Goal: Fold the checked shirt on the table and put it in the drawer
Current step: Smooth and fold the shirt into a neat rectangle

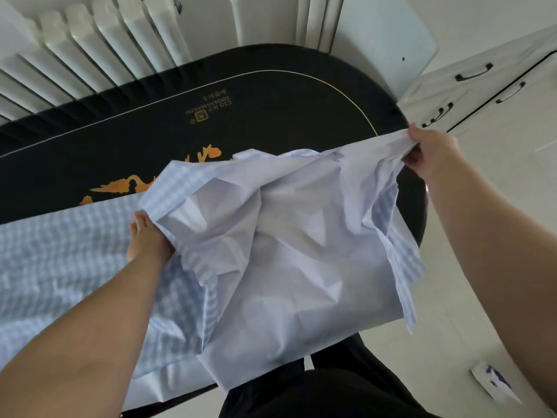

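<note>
The checked shirt (289,236), pale blue and white with its plain white inner side showing, lies crumpled across the near half of the black table (271,116). My left hand (149,239) holds a fold of the cloth near the middle left, its fingers partly hidden under the fabric. My right hand (431,152) pinches an edge of the shirt and lifts it at the table's right end. The white drawers (482,82) with dark handles stand beyond the table at the upper right, all closed.
A white radiator (90,46) runs along the wall behind the table. The table carries gold lettering and an orange picture. A small printed paper (494,384) lies on the pale floor at the lower right. My dark-clothed legs are below the table's front edge.
</note>
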A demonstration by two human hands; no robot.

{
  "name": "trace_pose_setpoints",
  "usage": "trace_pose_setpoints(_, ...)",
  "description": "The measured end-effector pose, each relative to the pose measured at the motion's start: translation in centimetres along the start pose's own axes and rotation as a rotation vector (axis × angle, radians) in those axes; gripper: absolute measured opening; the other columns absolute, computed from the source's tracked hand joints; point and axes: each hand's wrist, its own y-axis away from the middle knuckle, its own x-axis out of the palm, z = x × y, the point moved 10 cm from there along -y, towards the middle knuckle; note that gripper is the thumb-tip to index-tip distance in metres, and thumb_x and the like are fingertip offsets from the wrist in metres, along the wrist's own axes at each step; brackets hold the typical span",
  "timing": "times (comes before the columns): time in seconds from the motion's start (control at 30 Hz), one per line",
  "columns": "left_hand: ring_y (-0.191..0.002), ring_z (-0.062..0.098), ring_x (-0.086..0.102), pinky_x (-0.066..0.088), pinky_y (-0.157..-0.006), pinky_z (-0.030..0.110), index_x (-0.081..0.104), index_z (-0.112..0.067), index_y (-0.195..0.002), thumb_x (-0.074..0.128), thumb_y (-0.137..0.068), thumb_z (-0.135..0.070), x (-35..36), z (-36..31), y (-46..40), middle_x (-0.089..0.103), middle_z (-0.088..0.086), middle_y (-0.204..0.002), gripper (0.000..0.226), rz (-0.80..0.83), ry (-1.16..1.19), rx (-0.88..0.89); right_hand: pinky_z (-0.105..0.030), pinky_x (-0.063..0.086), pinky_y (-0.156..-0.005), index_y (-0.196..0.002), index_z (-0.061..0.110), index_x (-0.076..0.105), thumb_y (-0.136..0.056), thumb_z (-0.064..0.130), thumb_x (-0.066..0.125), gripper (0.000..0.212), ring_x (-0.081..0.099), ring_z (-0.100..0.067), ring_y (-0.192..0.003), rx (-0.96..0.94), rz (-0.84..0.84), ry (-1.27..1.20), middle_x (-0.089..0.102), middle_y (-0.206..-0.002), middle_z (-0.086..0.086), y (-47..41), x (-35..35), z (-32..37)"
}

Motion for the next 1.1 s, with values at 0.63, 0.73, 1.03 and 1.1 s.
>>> trace_pose_setpoints(0.63, -0.143, 0.036, -0.02, 0.008, -0.117, 0.049, -0.017, -0.01, -0.149, 0.034, -0.096, -0.035, 2.3, 1.5, -1.2, -0.022, 0.016, -0.156, 0.077, 0.155, -0.057, -0.113, -0.034, 0.054, -0.083, -0.117, 0.025, 0.06, -0.087, 0.064, 0.045, 0.052, 0.059, -0.016, -0.084, -0.103, 0.093, 0.396, 0.061, -0.098, 0.003, -1.9, 0.5, -3.6)
trace_pose_setpoints(0.73, -0.145, 0.033, -0.014, 0.014, -0.115, 0.051, -0.018, -0.012, -0.149, 0.045, -0.092, -0.047, 2.1, 1.2, -0.4, -0.022, 0.011, -0.157, 0.092, 0.181, 0.005, -0.165, -0.023, 0.035, -0.056, -0.067, 0.015, 0.048, -0.094, 0.056, 0.038, 0.05, 0.04, -0.013, -0.057, -0.209, 0.098, 0.522, 0.042, -0.066, -0.003, 0.2, -2.8, -7.2)
trace_pose_setpoints(1.03, -0.143, 0.023, 0.02, 0.027, -0.112, 0.048, 0.043, -0.016, -0.138, 0.032, -0.098, -0.019, -0.2, 3.2, 6.9, 0.023, 0.0, -0.157, 0.042, -0.271, 0.442, -0.119, -0.042, 0.029, -0.112, -0.143, 0.017, 0.034, -0.088, 0.049, 0.059, 0.069, 0.035, -0.025, -0.136, -0.504, -0.002, 0.807, 0.04, -0.145, -0.005, 9.8, -5.4, -17.0)
trace_pose_setpoints(1.1, -0.143, 0.023, 0.02, 0.023, -0.114, 0.049, 0.047, -0.019, -0.135, 0.033, -0.097, -0.018, 0.5, 3.8, 10.2, 0.024, -0.002, -0.156, 0.04, -0.359, 0.499, -0.145, -0.043, 0.025, -0.114, -0.148, 0.019, 0.024, -0.086, 0.045, 0.062, 0.078, 0.029, -0.027, -0.14, -0.432, -0.019, 0.817, 0.032, -0.151, -0.006, 9.7, -5.6, -18.4)
